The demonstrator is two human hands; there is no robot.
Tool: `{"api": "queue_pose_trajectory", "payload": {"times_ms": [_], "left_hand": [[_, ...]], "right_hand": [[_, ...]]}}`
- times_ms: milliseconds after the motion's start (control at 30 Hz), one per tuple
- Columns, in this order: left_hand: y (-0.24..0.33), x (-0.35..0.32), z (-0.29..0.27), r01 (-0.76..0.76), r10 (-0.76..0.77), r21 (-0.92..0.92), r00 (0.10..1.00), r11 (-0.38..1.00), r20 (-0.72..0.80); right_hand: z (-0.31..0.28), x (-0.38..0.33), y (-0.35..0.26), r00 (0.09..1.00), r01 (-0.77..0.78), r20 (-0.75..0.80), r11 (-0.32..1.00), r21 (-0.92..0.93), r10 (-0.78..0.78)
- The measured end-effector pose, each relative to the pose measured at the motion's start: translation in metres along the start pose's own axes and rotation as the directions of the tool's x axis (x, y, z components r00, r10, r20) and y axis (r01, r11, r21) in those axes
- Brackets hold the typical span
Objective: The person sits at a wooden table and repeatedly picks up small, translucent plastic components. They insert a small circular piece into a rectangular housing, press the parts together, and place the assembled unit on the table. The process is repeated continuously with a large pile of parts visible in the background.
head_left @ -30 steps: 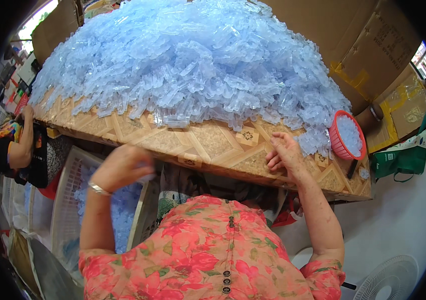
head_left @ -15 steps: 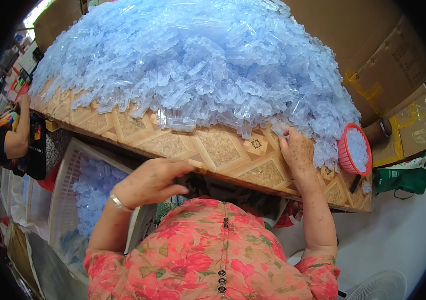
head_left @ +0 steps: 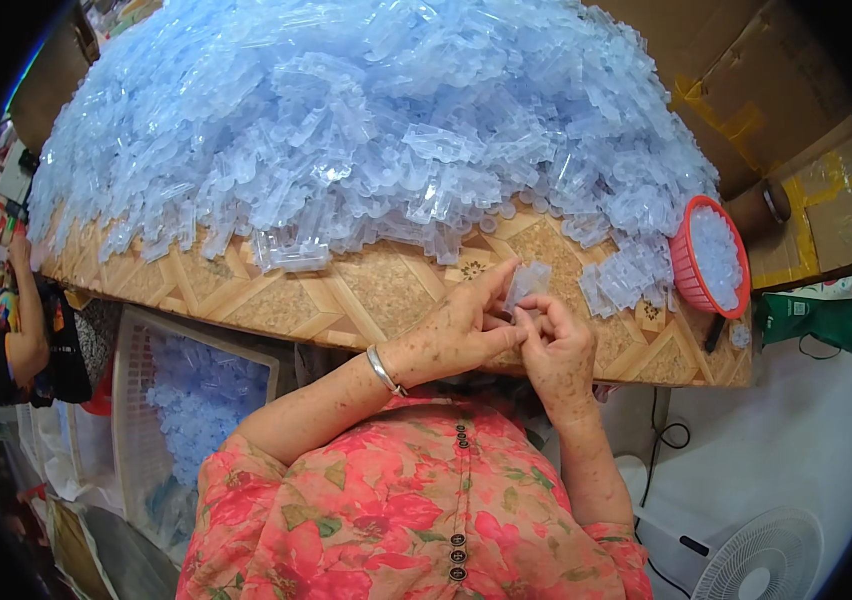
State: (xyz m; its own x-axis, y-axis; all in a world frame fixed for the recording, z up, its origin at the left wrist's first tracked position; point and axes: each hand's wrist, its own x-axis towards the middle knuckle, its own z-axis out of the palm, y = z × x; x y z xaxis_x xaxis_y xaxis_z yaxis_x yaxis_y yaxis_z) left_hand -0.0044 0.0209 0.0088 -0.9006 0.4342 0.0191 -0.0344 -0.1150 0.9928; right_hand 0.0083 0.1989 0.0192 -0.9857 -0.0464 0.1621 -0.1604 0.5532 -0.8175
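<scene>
My left hand (head_left: 458, 328) and my right hand (head_left: 558, 350) meet just above the table's near edge. Between their fingertips they pinch a small translucent plastic piece (head_left: 529, 282), which tilts upward; its exact kind I cannot make out. A metal bracelet (head_left: 384, 369) circles my left wrist. Beyond my hands, a large heap of clear, bluish plastic pieces (head_left: 346, 140) covers most of the wood-patterned table (head_left: 386, 288). To the right of my hands lies a small cluster of the same pieces (head_left: 629, 274).
A red plastic basket (head_left: 682, 268) of small translucent pieces stands at the table's right end, beside a black marker-like object (head_left: 715, 333). Below left is a pale crate (head_left: 133, 410) with similar pieces. A white fan (head_left: 761, 556) stands lower right. Another person's arm (head_left: 30, 310) shows far left.
My right hand has drawn back from the heap's edge with a plastic piece. My left hand has moved right and up to meet it. The view has shifted slightly.
</scene>
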Motion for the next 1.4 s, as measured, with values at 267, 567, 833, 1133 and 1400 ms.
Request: {"api": "queue_pose_trajectory", "payload": {"times_ms": [267, 567, 833, 1133, 1400], "left_hand": [[-0.001, 0.004, -0.013, 0.088, -0.091, -0.114, 0.995, 0.990, -0.028], [0.011, 0.002, -0.014, -0.179, 0.298, 0.668, 0.952, 0.722, -0.067], [0.013, -0.008, -0.015, -0.123, 0.296, 0.678, 0.944, 0.725, -0.145], [0.002, -0.014, -0.025, -0.147, 0.346, 0.667, 0.922, 0.730, -0.175], [0.000, -0.014, -0.025, -0.167, 0.365, 0.659, 0.915, 0.733, -0.175]], "right_hand": [[-0.003, -0.006, -0.002, 1.000, 0.003, 0.028, 0.955, 0.298, -0.011], [-0.027, 0.009, 0.015, 1.000, 0.025, -0.007, 0.997, 0.076, -0.024], [-0.023, 0.029, 0.002, 0.996, 0.062, -0.061, 0.991, -0.122, -0.070], [-0.013, 0.039, 0.000, 0.995, 0.088, -0.036, 0.985, -0.146, -0.094], [-0.008, 0.038, -0.002, 0.996, 0.086, 0.015, 0.955, -0.283, -0.085]]}}
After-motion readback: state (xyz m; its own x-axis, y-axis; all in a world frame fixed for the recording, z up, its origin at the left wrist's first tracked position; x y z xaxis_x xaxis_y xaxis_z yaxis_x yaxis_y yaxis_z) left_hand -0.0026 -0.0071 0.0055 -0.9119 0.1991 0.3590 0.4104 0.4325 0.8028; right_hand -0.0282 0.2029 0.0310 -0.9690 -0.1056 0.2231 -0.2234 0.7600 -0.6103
